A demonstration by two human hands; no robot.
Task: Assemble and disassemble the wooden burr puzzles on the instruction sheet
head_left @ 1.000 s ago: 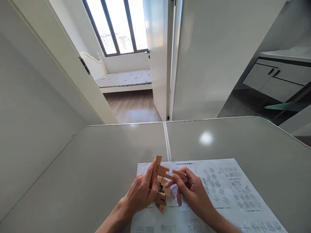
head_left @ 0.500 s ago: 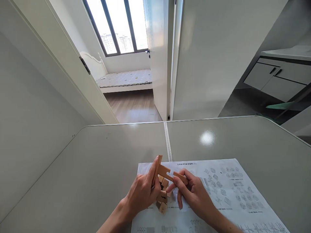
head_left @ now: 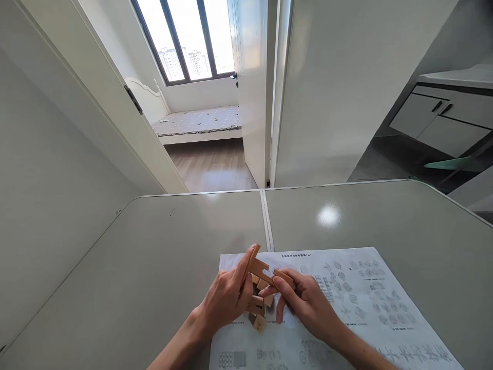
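Note:
My left hand is closed round an upright notched wooden bar and a cluster of interlocked wooden puzzle pieces, held just above a printed instruction sheet. My right hand pinches a second notched wooden bar that lies crosswise against the upright one. Both hands meet over the sheet's left part, near the front of the grey table. My fingers hide part of the puzzle.
A seam runs down the table's middle, ending at the sheet. Past the far edge stand a white door and wall panels, with a bedroom and window beyond. Grey cabinets are at the upper right.
The crosswise bar in my right hand has shifted slightly left and closer to the upright bar. Both hands sit a little higher in the view as the camera tilted.

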